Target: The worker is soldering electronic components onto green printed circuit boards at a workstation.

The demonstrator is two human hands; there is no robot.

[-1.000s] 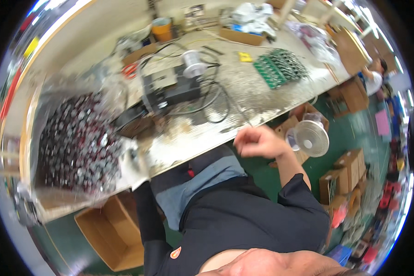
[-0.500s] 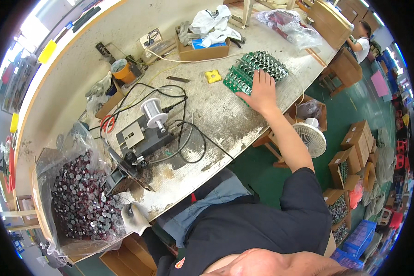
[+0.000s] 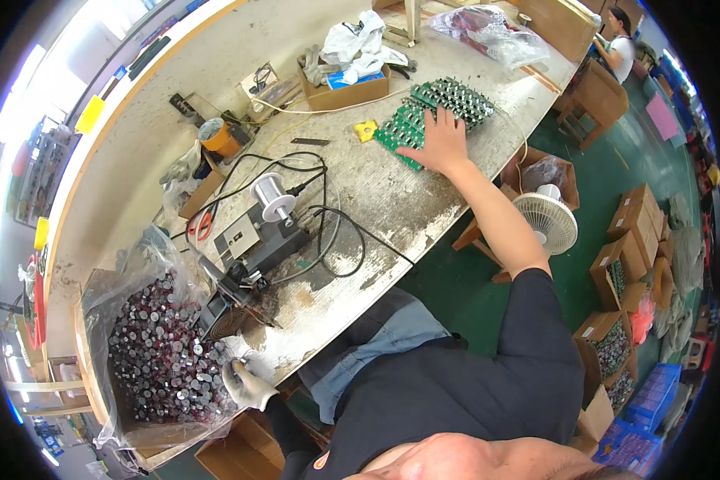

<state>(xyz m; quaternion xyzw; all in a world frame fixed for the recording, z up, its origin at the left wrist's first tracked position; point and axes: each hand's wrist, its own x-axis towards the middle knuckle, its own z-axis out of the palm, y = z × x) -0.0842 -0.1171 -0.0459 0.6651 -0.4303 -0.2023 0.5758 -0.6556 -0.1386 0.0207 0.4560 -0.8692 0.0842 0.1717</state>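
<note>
My right hand (image 3: 442, 146), bare, rests with fingers spread on green circuit boards (image 3: 398, 134) at the far side of the bench. Rows of silvery round parts cover the upper boards, and my palm hides some of the near edge. At the lower left, my left hand (image 3: 252, 390) wears a pale glove with grey fingertips. Its thumb and fingers are curled together beside a plastic-lined carton (image 3: 92, 352); whatever they pinch is too small to make out. The carton holds a heap of small round metal parts (image 3: 164, 360) with red bits among them.
Between my hands stands a soldering device (image 3: 256, 236) with a wire spool (image 3: 272, 198) and looping black cables. Behind lie a yellow square piece (image 3: 366, 130), a small carton (image 3: 348, 94) with gloves, and an orange cup (image 3: 218, 136). A fan (image 3: 546, 220) stands right; another person sits far right.
The whole view has shifted a little. My right hand stays on the boards, its fingers somewhat more bent. My left hand remains beside the carton's near right corner, turned slightly.
</note>
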